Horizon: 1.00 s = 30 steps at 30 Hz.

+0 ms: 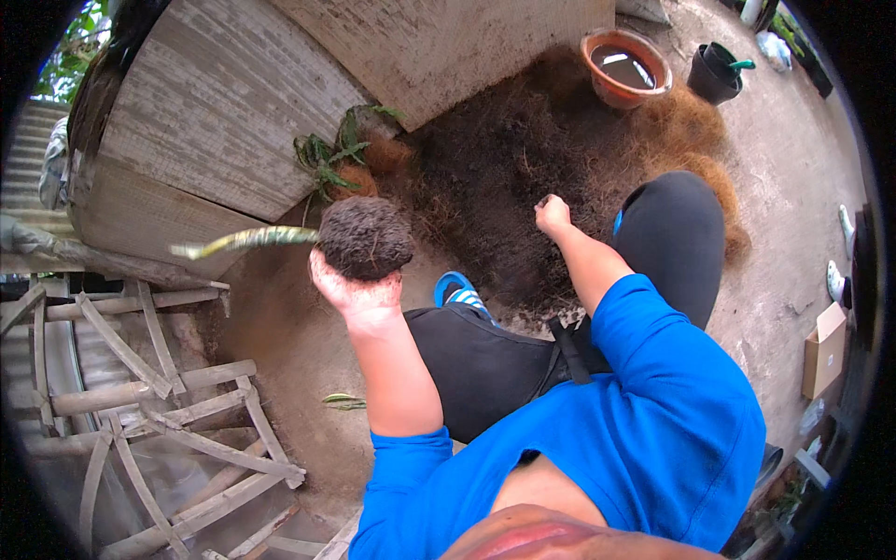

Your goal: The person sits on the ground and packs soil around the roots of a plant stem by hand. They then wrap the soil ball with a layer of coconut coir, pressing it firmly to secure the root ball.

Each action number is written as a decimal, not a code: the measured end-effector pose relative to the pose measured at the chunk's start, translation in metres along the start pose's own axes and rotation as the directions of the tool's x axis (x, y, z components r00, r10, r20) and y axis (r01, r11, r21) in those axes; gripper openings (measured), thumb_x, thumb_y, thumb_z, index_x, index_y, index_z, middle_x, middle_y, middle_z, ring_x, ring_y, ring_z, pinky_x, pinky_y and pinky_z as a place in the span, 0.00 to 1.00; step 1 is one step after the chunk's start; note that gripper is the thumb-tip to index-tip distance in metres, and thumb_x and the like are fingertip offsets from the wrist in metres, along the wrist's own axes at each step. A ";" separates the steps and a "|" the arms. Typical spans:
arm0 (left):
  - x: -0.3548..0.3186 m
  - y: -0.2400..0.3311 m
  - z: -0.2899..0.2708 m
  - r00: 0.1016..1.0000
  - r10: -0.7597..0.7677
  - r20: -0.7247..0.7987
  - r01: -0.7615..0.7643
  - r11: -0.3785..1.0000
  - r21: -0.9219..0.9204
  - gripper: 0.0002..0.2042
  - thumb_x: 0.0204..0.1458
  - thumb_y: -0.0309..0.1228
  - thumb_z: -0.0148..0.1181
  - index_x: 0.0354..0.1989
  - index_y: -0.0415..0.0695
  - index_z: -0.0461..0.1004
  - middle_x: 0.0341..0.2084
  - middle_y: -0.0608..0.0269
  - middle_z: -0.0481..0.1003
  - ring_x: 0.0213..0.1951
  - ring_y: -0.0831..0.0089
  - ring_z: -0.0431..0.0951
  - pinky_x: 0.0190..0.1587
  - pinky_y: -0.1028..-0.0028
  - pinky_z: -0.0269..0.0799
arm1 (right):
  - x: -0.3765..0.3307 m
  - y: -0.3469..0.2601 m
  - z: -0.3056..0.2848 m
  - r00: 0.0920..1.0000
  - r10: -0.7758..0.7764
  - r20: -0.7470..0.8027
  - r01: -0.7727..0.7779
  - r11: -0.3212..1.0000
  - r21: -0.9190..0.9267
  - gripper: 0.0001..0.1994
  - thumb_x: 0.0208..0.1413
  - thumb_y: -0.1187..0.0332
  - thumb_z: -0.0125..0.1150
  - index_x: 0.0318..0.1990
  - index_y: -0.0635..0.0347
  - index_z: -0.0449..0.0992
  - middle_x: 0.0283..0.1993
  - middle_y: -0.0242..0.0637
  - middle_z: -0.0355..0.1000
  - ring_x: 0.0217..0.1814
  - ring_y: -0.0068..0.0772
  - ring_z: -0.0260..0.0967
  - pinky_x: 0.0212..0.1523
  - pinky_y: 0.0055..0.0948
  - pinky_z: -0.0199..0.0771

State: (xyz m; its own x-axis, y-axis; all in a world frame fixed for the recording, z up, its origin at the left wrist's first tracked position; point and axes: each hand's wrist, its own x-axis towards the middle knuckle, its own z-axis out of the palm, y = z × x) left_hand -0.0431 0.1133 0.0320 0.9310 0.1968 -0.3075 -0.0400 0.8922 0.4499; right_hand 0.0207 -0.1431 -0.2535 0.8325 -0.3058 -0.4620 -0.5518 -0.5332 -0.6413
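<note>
A round, dark root ball (366, 238) rests in my left hand (355, 285), raised at the left. From its left side a long, pointed green-and-yellow leaf (247, 239) sticks out almost level. My left fingers curl under the ball and are partly hidden by it. My right hand (553, 215) hangs over a heap of dark soil (504, 159), its fingers curled together. Whatever those fingers hold, if anything, cannot be made out.
A terracotta bowl of water (623, 70) and a black pot with a green-handled tool (717, 75) stand far right. Brown fibre (705, 163) lies beside the soil. A fern (331, 154) grows by the boards (224, 103). Wooden lattice (159, 401) fills the lower left; a cardboard box (825, 350) sits right.
</note>
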 end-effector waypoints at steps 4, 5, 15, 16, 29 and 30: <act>0.004 0.023 -0.018 0.994 0.093 -0.056 -0.092 0.996 0.019 0.23 0.46 0.42 0.42 0.47 0.39 0.68 0.46 0.47 0.69 0.47 0.47 0.69 0.47 0.46 0.66 | 0.010 0.012 0.016 0.999 0.009 0.036 -0.006 0.997 -0.075 0.12 0.49 0.66 0.52 0.38 0.63 0.73 0.42 0.51 0.71 0.48 0.48 0.68 0.48 0.39 0.68; 0.005 0.026 -0.020 0.985 0.133 -0.109 -0.131 0.991 0.031 0.24 0.46 0.43 0.42 0.47 0.40 0.68 0.46 0.47 0.69 0.48 0.47 0.69 0.47 0.46 0.65 | 0.014 0.014 0.021 0.999 0.018 0.031 -0.015 0.995 -0.094 0.12 0.49 0.66 0.50 0.39 0.63 0.73 0.43 0.51 0.70 0.48 0.48 0.67 0.48 0.39 0.68; 0.040 0.005 0.007 0.907 0.255 -0.335 -0.233 0.967 0.106 0.21 0.45 0.42 0.42 0.44 0.46 0.71 0.46 0.54 0.70 0.49 0.52 0.69 0.47 0.46 0.64 | -0.002 -0.005 0.024 0.985 -0.099 0.139 0.135 0.950 -0.280 0.14 0.50 0.64 0.50 0.42 0.59 0.72 0.45 0.48 0.69 0.49 0.47 0.66 0.50 0.40 0.67; 0.039 0.002 0.011 0.906 0.258 -0.336 -0.238 0.966 0.099 0.21 0.45 0.42 0.43 0.44 0.46 0.72 0.45 0.54 0.71 0.48 0.52 0.69 0.46 0.47 0.65 | -0.002 -0.005 0.026 0.986 -0.074 0.152 0.114 0.955 -0.275 0.13 0.50 0.64 0.50 0.42 0.59 0.72 0.45 0.48 0.69 0.50 0.47 0.66 0.50 0.40 0.66; 0.034 0.006 0.015 0.919 0.264 -0.292 -0.223 0.960 0.168 0.19 0.49 0.38 0.43 0.46 0.44 0.71 0.46 0.53 0.70 0.49 0.53 0.69 0.49 0.49 0.64 | 0.011 -0.005 0.069 0.916 -0.293 0.276 0.389 0.818 -0.424 0.18 0.48 0.70 0.47 0.48 0.62 0.68 0.50 0.47 0.66 0.52 0.47 0.63 0.53 0.39 0.64; 0.035 0.005 0.018 0.911 0.261 -0.321 -0.221 0.963 0.156 0.19 0.49 0.38 0.43 0.46 0.44 0.70 0.47 0.53 0.70 0.49 0.53 0.69 0.49 0.50 0.64 | 0.014 -0.006 0.073 0.906 -0.322 0.273 0.415 0.799 -0.435 0.18 0.48 0.70 0.46 0.49 0.62 0.67 0.51 0.46 0.66 0.53 0.46 0.62 0.53 0.39 0.64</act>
State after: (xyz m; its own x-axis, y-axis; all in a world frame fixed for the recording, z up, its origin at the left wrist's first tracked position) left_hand -0.0046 0.1176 0.0391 0.7210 0.5421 -0.4316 -0.1875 0.7523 0.6316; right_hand 0.0317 -0.0860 -0.3008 0.9187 0.1100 -0.3792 -0.0735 -0.8960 -0.4379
